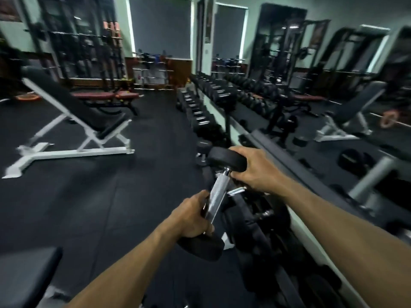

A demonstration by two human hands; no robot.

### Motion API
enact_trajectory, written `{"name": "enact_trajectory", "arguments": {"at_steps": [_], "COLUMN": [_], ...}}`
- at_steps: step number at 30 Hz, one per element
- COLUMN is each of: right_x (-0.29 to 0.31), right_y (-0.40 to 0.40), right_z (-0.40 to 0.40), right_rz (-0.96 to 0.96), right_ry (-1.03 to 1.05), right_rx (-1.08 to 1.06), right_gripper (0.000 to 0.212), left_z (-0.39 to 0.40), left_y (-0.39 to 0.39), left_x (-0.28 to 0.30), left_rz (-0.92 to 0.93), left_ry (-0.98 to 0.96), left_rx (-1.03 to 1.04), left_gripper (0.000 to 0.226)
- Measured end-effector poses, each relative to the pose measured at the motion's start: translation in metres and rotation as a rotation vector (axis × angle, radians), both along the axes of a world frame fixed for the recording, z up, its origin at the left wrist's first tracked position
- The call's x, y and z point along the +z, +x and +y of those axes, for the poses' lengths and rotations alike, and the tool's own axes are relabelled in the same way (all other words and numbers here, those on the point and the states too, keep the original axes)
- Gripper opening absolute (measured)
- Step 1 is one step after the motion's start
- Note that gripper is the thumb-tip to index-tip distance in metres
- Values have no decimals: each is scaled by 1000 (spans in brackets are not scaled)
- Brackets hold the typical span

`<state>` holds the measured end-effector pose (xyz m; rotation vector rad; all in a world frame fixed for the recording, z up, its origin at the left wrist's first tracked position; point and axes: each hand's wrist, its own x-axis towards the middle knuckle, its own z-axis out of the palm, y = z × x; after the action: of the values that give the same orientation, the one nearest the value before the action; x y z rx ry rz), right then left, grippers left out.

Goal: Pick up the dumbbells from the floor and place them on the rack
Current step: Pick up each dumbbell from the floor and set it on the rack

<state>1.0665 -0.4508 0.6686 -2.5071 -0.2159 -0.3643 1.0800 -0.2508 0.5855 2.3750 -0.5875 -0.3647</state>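
I hold one dumbbell (pixel 217 189) with black rubber heads and a chrome handle, lifted off the floor and tilted. My left hand (pixel 190 218) grips the lower end of the handle just above the near head. My right hand (pixel 251 168) is clamped over the far head. The dumbbell hangs above the near end of the long dumbbell rack (pixel 262 221), which runs along the mirrored wall and carries a row of black dumbbells (pixel 200 116). The picture is motion-blurred.
A white-framed incline bench (pixel 73 121) stands on the black rubber floor to the left. A black pad (pixel 24 272) sits at the lower left. A dumbbell (pixel 203 152) rests low beside the rack. The mirror (pixel 322 96) on the right reflects benches and racks.
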Motion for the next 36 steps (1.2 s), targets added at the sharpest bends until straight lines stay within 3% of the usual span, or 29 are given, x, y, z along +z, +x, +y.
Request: {"name": "enact_trajectory", "arguments": {"at_steps": [5,8,12,16,20,24,28,36], "right_x": [-5,-14,-38,-61,-81,-122,-160,-159], "right_y": [-5,-4,-5,-1,9,27,45,65], "right_z": [-124,-198,-292,-369,-430,-479,-504,-503], "right_rz": [42,68,135,171,209,251,360,494], "right_ry": [-37,-79,-63,-63,-49,-29,29,0], "right_rx": [-143,-228,-359,-461,-516,-564,-595,-620], "right_gripper": [41,41,44,48,49,51,44,42], "left_z": [-136,-220,-316,-397,-462,-505,-525,-517], "left_y": [23,34,51,70,89,107,130,135], "left_x": [-18,-36,-57,-71,-83,-108,-119,-118], "left_rz": [41,95,109,104,135,153,188,177], "left_ry": [-57,-104,-17,62,102,178,296,294], "left_rx": [-145,-236,-355,-458,-522,-555,-600,-565], "left_gripper": [53,67,71,60,75,79,59,55]}}
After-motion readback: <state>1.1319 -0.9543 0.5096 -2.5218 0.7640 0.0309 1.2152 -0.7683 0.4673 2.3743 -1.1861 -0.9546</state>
